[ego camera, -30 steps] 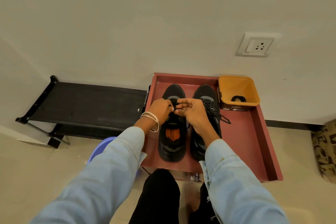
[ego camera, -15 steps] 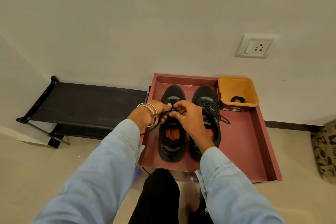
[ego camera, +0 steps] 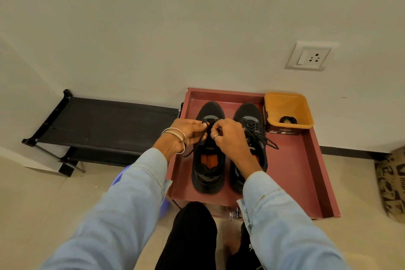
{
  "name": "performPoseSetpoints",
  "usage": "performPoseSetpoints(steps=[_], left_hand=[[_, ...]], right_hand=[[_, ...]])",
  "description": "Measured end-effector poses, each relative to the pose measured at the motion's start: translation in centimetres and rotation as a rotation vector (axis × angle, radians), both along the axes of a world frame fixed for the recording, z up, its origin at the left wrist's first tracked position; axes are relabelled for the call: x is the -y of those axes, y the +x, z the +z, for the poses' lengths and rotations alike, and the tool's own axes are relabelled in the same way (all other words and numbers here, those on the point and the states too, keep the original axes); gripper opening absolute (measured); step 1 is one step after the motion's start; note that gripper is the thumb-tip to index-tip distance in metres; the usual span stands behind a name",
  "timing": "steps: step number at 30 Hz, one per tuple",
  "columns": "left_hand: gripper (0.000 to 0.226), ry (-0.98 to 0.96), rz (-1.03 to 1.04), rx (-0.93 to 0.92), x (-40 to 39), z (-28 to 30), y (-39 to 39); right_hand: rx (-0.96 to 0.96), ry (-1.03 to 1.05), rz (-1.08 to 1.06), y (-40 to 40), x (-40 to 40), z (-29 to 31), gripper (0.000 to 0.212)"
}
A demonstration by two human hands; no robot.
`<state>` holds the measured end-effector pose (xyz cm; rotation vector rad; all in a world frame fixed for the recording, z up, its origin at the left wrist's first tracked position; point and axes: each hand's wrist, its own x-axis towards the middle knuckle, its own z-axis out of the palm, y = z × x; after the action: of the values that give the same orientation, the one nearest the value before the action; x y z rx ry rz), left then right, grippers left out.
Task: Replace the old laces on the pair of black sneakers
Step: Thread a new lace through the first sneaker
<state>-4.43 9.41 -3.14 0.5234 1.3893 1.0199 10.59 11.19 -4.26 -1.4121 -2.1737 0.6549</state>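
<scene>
Two black sneakers stand side by side, toes toward the wall, on a dark red tray. Over the tongue of the left sneaker, my left hand pinches a black lace whose loose end trails toward the tray's left side. My right hand, with a ring on one finger, pinches the lace at the same spot. The right sneaker is still laced, its tied ends hanging over its right side. A coiled black lace lies in a yellow tub.
The yellow tub stands in the tray's far right corner against the wall. A low black rack sits left of the tray. A blue stool edge shows under my left sleeve. A patterned mat lies at far right.
Both hands have moved a little up the left sneaker toward its toe. A loose lace end now hangs from my left hand.
</scene>
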Motion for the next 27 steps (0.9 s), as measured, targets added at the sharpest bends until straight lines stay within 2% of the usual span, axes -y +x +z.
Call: performPoseSetpoints(steps=[3,7,10,13,15,17,20,22,25,27], left_hand=[[0.004,0.022,0.049,-0.122,-0.1,0.0,0.8],[0.020,0.007,0.054,-0.249,-0.1,-0.1,1.7],[0.028,-0.062,0.177,-0.326,-0.4,-0.9,1.7],[0.021,-0.142,0.249,-0.372,0.2,-2.5,0.9],[0.031,-0.210,0.244,-0.388,0.8,-3.3,0.6],[0.039,-0.244,0.275,-0.403,1.2,-3.5,0.5],[0.034,-0.293,0.329,-0.396,0.9,-3.0,0.5],[0.032,-0.286,0.314,-0.447,1.1,-2.7,0.4],[0.014,-0.161,0.167,-0.649,2.2,-2.1,0.1],[0.028,-0.013,0.060,-0.763,2.8,-2.3,-0.2]], right_hand=[[0.023,-0.002,0.025,-0.2,0.1,0.1,0.009],[0.107,-0.035,0.048,-0.3,0.1,0.4,0.009],[0.076,-0.134,0.009,-0.1,-0.3,0.1,0.018],[0.060,-0.229,-0.074,1.1,-0.3,-1.0,0.027],[0.067,-0.269,-0.140,1.7,-0.2,-1.6,0.032],[0.091,-0.280,-0.154,1.6,-0.3,-1.9,0.033],[0.134,-0.270,-0.185,1.3,-0.4,-1.9,0.031],[0.137,-0.272,-0.184,1.4,-0.2,-1.9,0.028],[0.234,-0.189,-0.133,2.0,0.4,-1.6,0.013],[0.270,-0.069,-0.104,2.4,0.9,-1.5,0.024]])
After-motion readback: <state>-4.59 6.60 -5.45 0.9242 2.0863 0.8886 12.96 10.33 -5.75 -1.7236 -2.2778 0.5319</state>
